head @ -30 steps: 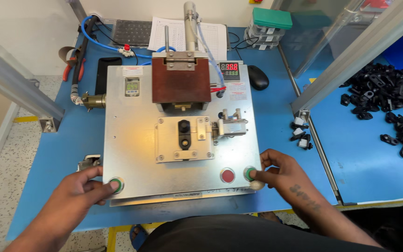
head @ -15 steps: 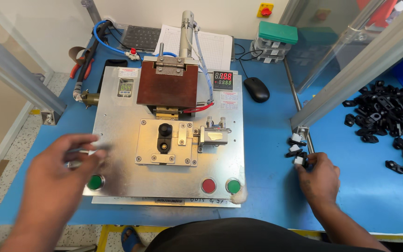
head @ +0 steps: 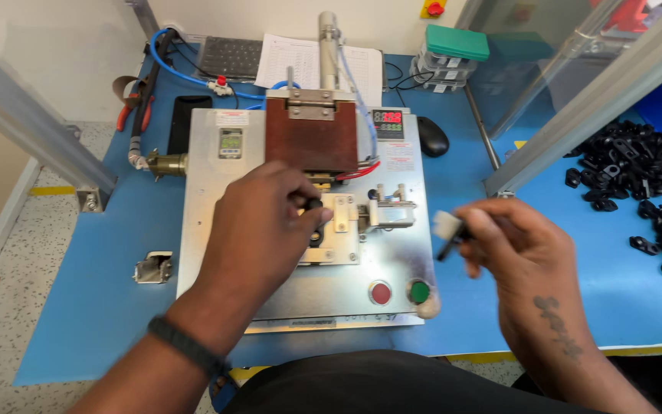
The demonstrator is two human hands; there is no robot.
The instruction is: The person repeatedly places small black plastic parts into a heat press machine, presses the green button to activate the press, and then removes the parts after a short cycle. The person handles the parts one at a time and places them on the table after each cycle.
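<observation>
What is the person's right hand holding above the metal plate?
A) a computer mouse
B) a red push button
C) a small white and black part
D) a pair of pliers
C: the right hand pinches a small white and black part in its fingertips, raised beside the metal plate.

The person's arms are bare from the hands to the lower edge of the view, with no sleeves showing. The left hand (head: pixel 258 230) carries no ring or glove; a narrow black band (head: pixel 181 346) circles its wrist. The right hand (head: pixel 519 253) is bare too, and a dark tattoo (head: pixel 557 328) of curling script runs along the back of its wrist and forearm. A black garment (head: pixel 377 383) covers the body at the bottom of the view.
</observation>
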